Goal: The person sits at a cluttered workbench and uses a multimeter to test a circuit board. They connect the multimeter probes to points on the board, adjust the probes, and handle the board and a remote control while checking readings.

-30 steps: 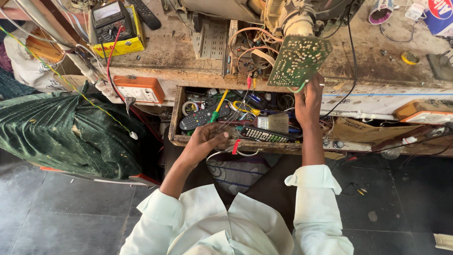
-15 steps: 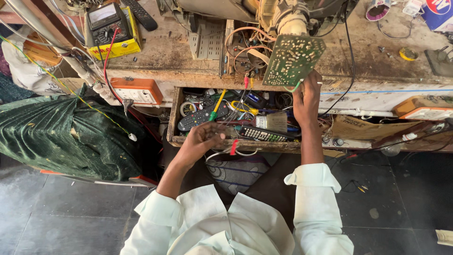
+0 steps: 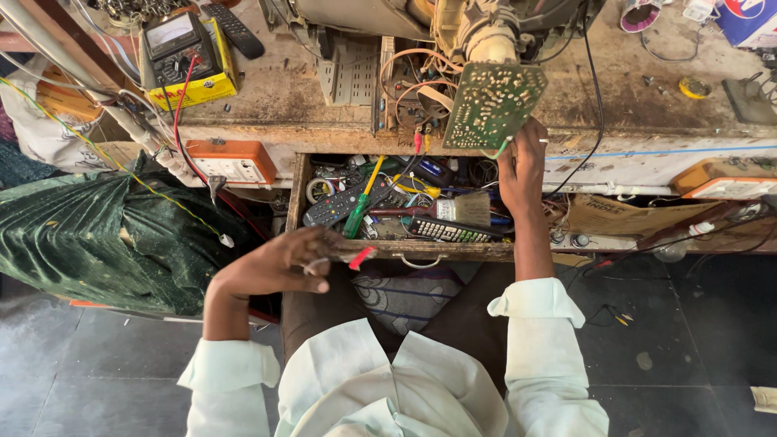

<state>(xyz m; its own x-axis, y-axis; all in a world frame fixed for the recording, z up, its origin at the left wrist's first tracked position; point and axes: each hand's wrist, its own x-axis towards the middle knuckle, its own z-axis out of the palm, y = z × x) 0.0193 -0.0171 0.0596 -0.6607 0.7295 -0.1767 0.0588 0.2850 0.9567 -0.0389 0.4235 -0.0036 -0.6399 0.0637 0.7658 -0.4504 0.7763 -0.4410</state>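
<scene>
— Two hands, two jobs? What has the right hand [image 3: 522, 166] got?

— It pinches the near edge of a green circuit board [image 3: 494, 103], fingers closed on the rim, lifting it tilted over the far bench [image 3: 275, 89]. Wires [image 3: 413, 77] tie the board to the gear behind it.

— How does that board handle?

— Light and stiff, I judge, but fragile: solder points on the face, thin leads at the back. Best held by its bare edges, as now, with no pull on the wires.

— And the left hand [image 3: 275, 267]?

— Curled at the near left corner of the open drawer [image 3: 405, 251], closed on a small red-tipped tool [image 3: 360, 257]; I cannot tell what kind.

— Around it?

— Remotes [image 3: 336, 208], a brush [image 3: 465, 209] and a screwdriver [image 3: 362, 202] fill the drawer. Far left sits a yellow meter [image 3: 182, 48]; left, a green cloth [image 3: 97, 243].
</scene>
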